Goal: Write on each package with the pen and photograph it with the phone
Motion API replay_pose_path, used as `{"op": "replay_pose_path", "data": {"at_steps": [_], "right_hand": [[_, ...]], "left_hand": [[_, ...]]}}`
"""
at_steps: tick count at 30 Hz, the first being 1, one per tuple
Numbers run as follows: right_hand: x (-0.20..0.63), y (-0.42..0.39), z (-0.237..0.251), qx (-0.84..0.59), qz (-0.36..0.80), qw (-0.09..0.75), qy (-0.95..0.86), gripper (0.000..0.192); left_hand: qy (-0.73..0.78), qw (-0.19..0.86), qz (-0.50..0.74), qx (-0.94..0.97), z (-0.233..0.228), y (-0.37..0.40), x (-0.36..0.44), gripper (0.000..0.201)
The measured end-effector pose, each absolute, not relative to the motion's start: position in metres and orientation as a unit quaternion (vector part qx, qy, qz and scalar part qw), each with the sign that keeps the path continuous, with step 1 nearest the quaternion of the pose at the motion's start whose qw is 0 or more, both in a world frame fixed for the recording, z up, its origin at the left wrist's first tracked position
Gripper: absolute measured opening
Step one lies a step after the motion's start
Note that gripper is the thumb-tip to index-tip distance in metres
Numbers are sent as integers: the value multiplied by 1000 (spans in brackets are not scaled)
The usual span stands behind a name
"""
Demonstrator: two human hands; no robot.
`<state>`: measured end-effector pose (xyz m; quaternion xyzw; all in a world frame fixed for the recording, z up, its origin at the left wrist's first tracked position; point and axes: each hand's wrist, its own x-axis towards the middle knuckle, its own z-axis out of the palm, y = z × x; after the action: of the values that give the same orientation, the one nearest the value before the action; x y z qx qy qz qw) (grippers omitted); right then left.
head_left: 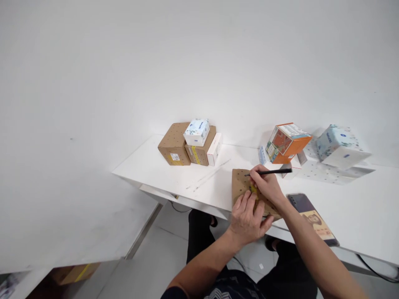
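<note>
On the white table (187,174), left hand (247,218) presses the brown box (241,185) flat while right hand (264,185) grips a black pen (274,171).

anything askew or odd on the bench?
Yes. The orange box sits tipped on a corner, leaning over small items. The pale blue box at far right is tilted too, atop loose dotted white sheets. The phone lies near the table front edge.

Plain white wall (124,62), white table (358,216), pale gray floor (156,265)
</note>
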<state>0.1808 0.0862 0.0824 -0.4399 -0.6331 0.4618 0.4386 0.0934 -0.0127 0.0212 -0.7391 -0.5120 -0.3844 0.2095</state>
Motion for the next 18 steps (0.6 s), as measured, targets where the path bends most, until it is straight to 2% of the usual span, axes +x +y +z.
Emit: {"op": "replay_pose_path", "data": {"at_steps": [6, 18], "right_hand": [[179, 89, 74, -443, 386, 406, -700, 18], [179, 90, 78, -439, 333, 370, -748, 17]], "left_hand": [[-507, 209, -389, -740, 23, -12, 93, 42], [-511, 204, -394, -736, 23, -13, 93, 41]]}}
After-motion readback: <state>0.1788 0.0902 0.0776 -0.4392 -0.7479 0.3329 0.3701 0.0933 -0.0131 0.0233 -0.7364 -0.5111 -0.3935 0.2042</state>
